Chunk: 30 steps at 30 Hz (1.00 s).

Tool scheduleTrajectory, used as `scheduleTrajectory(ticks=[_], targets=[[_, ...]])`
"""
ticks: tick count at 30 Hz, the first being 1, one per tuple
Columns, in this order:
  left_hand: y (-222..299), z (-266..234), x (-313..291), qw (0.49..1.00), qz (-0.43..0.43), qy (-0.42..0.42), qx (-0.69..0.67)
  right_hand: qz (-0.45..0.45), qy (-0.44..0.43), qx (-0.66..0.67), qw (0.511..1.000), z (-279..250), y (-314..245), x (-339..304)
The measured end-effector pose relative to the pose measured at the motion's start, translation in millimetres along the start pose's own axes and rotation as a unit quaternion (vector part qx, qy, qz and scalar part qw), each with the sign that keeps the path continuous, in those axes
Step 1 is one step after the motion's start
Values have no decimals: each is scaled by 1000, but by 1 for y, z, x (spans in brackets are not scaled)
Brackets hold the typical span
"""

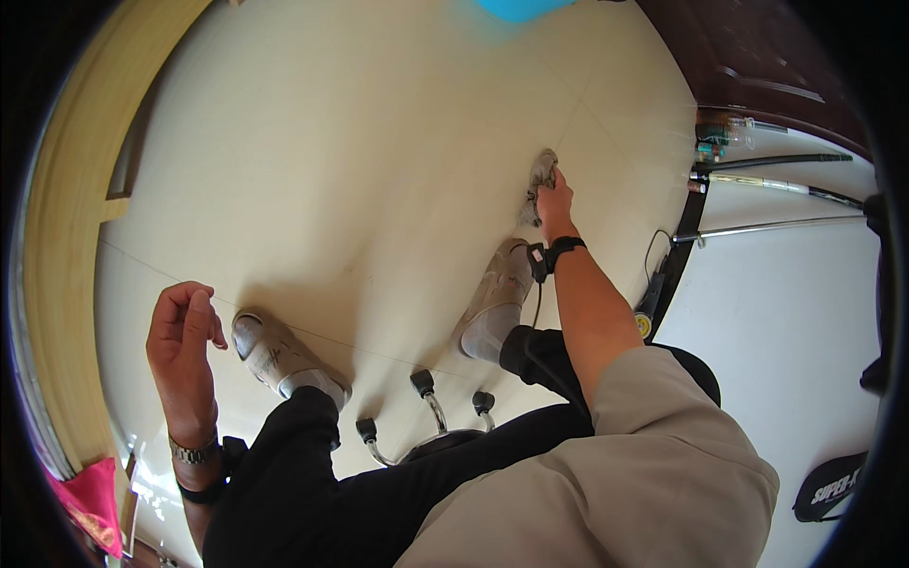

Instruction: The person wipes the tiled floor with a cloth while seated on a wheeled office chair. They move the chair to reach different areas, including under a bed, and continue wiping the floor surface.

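My right hand [557, 204] reaches down to the pale floor on the right side, its fingers closed on a crumpled grey rag [543, 168]. The rag lies bunched against the tiles, just beyond my right shoe [499, 284]. My left hand [185, 327] hangs at the left, near my left shoe [279, 350]. Its fingers are loosely bent and somewhat apart, and I see nothing in them. A metal watch band [194, 452] sits on my left wrist. On my right wrist is a black strap [566, 244] with a small device and a cable.
Between my legs are the chrome legs of a wheeled chair [436, 412]. Long poles [786, 230] and glass bottles [734, 131] stand by the right wall, near a dark door [757, 57]. A blue object [521, 8] shows at the far edge; wooden furniture [71, 246] lines the left.
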State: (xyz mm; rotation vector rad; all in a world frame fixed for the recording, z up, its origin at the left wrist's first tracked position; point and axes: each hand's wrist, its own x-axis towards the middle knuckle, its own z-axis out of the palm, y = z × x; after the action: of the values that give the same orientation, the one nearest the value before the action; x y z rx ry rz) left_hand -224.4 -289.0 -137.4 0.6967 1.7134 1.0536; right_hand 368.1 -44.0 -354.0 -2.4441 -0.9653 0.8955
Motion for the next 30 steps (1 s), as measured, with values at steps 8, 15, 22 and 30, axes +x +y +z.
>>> scheduleTrajectory(ticks=[8,15,22,30], targets=[[6,14,5,999,-2,-32,-16,-444,15,-222,868,132,9,-148],[15,22,3,996,58,-69,-19,-374,-122,-119,911,125,-22,-241],[15,24,11,990,85,-102,-46,-348,-89,-55,932,66,28,-308],[18,22,9,992,77,-95,-19,-246,-26,-26,968,58,113,-298]])
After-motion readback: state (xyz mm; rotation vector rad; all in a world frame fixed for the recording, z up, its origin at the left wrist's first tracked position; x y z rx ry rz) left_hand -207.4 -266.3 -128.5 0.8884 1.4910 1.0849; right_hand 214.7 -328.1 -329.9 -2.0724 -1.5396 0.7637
